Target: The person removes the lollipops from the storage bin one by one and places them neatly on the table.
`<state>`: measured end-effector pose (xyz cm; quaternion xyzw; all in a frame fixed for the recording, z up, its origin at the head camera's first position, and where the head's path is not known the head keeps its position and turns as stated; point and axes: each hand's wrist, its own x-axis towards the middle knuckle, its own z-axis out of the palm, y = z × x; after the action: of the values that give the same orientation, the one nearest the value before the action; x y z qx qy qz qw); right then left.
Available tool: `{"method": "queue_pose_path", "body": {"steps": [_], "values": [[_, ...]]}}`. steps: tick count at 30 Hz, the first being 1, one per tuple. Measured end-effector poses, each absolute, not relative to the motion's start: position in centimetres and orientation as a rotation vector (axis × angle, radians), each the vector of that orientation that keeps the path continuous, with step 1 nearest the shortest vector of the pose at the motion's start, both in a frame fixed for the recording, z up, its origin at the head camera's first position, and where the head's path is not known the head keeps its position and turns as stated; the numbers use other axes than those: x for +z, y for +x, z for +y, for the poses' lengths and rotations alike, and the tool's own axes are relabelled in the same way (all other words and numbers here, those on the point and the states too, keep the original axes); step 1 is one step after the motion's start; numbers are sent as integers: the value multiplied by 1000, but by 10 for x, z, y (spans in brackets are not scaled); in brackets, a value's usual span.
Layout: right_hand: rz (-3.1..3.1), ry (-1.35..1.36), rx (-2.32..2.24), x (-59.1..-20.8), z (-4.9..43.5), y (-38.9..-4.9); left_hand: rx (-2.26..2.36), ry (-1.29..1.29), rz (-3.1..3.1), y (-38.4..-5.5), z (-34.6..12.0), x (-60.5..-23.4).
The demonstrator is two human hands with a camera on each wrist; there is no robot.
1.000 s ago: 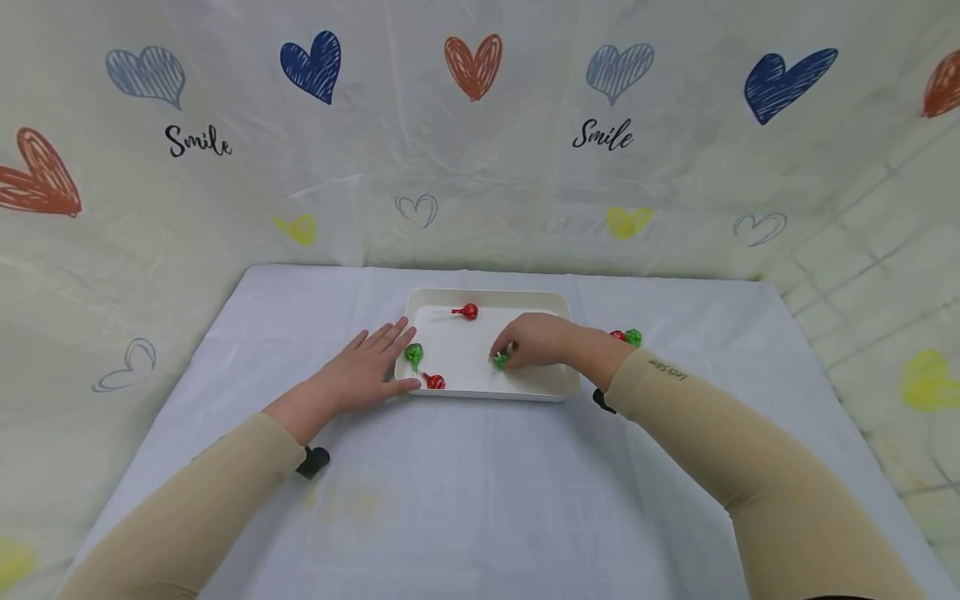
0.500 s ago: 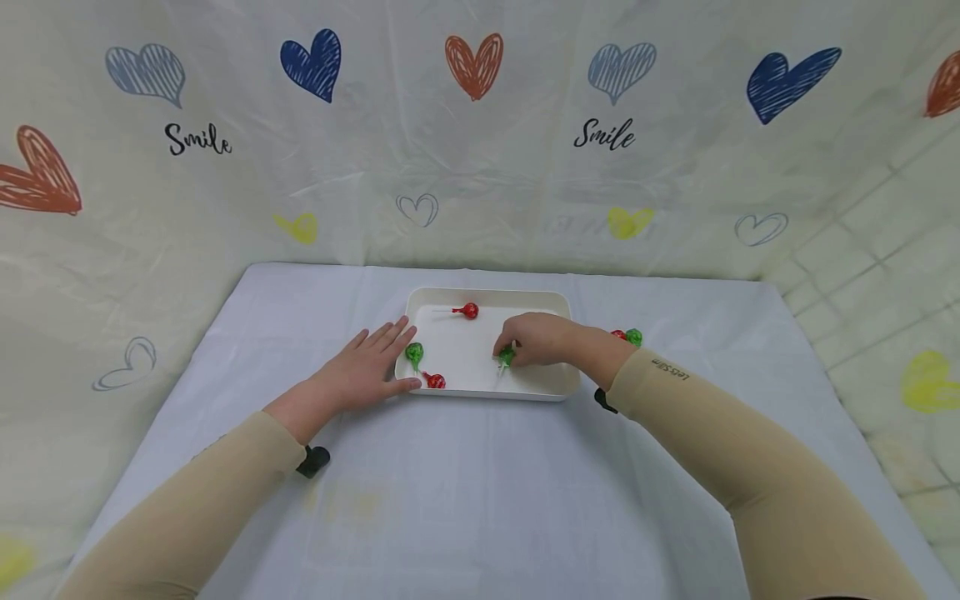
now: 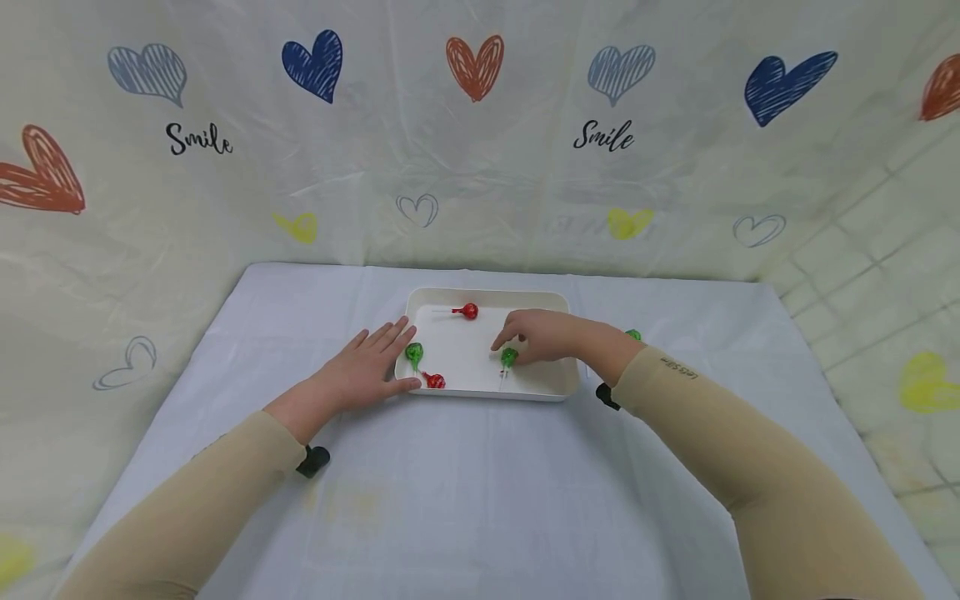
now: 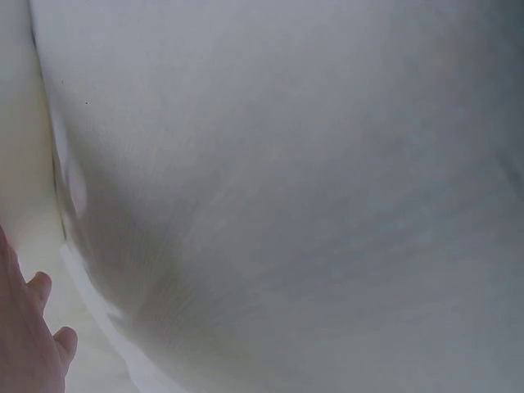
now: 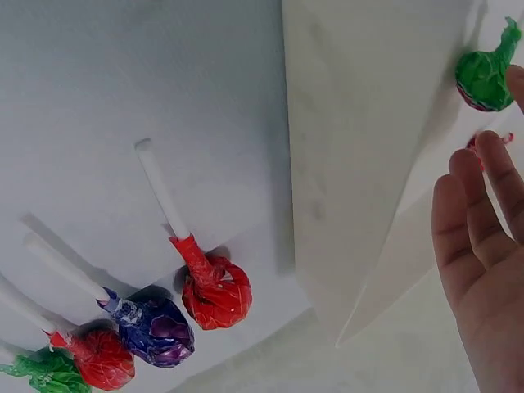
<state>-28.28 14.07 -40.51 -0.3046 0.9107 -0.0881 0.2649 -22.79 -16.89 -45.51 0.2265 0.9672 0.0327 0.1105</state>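
My left hand [image 3: 363, 375] lies with spread, straight fingers against the left end of a white rectangular tray [image 3: 465, 354]. Over the tray's right half, my right hand [image 3: 543, 333] has loosened fingers around a green-wrapped lollipop [image 3: 509, 357], whose stick points toward me. In the right wrist view that green lollipop [image 5: 485, 78] sits by the thumb, the other fingers extended and apart from it. A red lollipop [image 3: 470, 311] lies by the tray's back wall. Near the left hand are another green lollipop [image 3: 414, 354] and another red lollipop [image 3: 434, 381].
Right of the tray, the right wrist view shows a row of lollipops on the cloth: a red one [image 5: 217, 291], a purple one [image 5: 157, 332], and further red and green ones. The forearm mostly hides them in the head view. A white cloth [image 3: 450, 500] covers the table.
The right hand has turned the green lollipop so its stick points toward me, then opened its fingers and drawn slightly back and right. The left hand stays put.
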Motion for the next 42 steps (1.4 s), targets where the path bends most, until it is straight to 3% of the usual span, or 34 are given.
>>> {"method": "queue_pose_path", "body": {"steps": [14,42], "values": [[2428,-661,-377,-404,152,-290,91,660,2843,-228,-171,-458],[2505,-706,-352,-417,143,-285,121,679,2851,-228,-171,-458]]}}
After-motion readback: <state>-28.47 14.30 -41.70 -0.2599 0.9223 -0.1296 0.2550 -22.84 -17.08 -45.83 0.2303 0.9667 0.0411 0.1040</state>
